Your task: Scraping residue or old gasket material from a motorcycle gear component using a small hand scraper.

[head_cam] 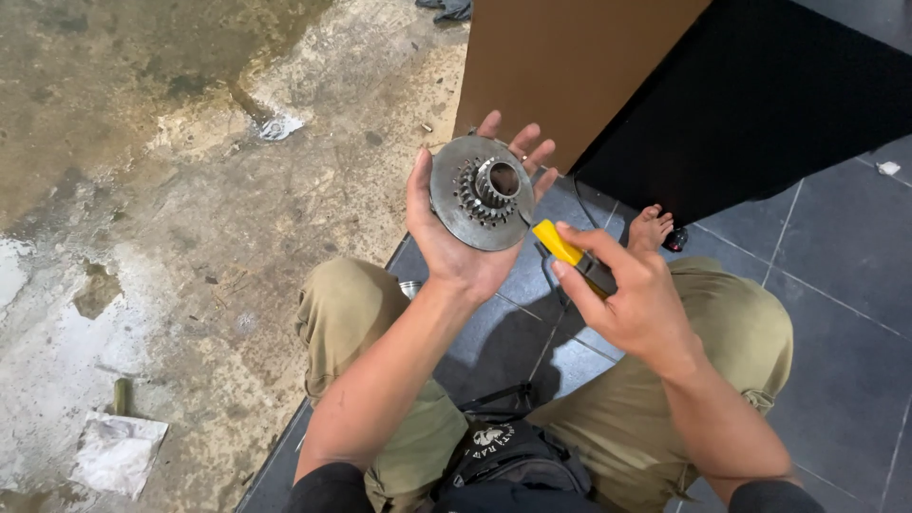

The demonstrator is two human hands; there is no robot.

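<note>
Left hand cradles round grey metal disc with toothed hub, fingers wrapped behind; right hand beside disc, fingers grasping yellow-handled tool, poised at its rim

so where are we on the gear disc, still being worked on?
Done: the round metal disc with the toothed hub is off any machine, lying in the left hand. In hand: the right hand grips a yellow-handled tool with its yellow end by the disc's rim; its working end is hidden. Left: nothing shows it refitted; the disc looks grimy.
</note>
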